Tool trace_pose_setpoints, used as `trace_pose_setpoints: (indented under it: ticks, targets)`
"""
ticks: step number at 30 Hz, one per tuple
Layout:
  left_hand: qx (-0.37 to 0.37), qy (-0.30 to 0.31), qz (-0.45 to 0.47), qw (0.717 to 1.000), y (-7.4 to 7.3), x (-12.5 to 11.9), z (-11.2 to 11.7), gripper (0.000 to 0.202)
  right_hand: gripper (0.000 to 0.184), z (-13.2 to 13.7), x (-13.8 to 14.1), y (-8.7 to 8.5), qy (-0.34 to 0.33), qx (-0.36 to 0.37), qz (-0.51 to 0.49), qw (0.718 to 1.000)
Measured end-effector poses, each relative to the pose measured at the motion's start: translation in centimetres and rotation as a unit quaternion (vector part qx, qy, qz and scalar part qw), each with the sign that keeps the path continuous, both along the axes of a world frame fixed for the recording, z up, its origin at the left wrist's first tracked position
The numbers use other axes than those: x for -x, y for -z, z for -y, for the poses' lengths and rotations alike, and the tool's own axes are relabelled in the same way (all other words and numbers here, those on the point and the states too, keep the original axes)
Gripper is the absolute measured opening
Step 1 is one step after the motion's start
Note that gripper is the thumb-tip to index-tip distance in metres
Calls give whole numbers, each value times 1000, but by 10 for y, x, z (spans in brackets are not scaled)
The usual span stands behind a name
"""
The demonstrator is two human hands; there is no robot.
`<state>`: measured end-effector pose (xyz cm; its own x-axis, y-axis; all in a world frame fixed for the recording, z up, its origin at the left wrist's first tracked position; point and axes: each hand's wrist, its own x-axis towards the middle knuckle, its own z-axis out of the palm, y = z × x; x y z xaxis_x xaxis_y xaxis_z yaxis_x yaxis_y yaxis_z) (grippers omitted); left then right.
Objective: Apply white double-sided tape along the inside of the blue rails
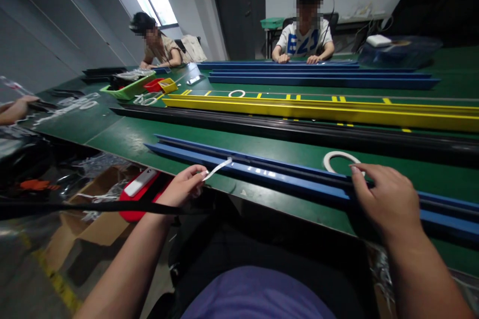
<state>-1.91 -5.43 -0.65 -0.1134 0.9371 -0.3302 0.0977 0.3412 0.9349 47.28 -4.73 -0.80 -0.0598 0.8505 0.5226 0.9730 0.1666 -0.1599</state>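
A long blue channel lies across the green workbench in front of me, with a dark strip running along its groove. My left hand pinches a thin white strip between thumb and fingers, just over the channel's near edge. My right hand rests curled over the channel further right. Its fingertip reaches the edge of a white ring lying on the bench behind the channel. The hand hides part of the channel.
A yellow channel and a black channel lie beyond. Further back are more blue channels. Two seated people work across the bench. Another person's hand is at far left. Below the bench edge are a red pouch and a cardboard box.
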Motion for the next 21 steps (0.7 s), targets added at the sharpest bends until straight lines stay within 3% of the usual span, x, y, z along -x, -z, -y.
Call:
trace_pose_setpoints:
  ticks: [3,5,7,9,12,14,18,19,20,21]
  targets:
    - [-2,96,7,995,-15,-23,-1,43,39,13,50,-3,-94,-37,-79,992]
    - [-10,170,-1,985,-26,-39,-3,40,37,23,92,-4,-207,31,-139,968]
    - [-30,232,-9,972,-34,-53,-4,36,55,32,130,-3,-294,143,-178,928]
    - [-58,282,-14,958,-38,-63,-4,33,62,38,157,0,-338,231,-212,887]
    - [-85,337,-5,938,-37,-72,-2,31,46,46,172,7,-371,290,-302,829]
    - [-88,364,1,927,-33,-75,-1,32,45,52,172,14,-383,323,-392,772]
    - [-97,451,-37,886,-25,-76,-5,29,60,70,169,31,-407,416,-568,582]
    - [-103,464,-46,878,-23,-76,-7,29,66,76,169,34,-397,432,-597,546]
    - [-109,471,-52,874,-21,-75,-10,28,69,82,169,35,-382,440,-617,529]
    - [-113,473,-59,872,-19,-73,-12,28,69,87,169,36,-364,439,-622,536]
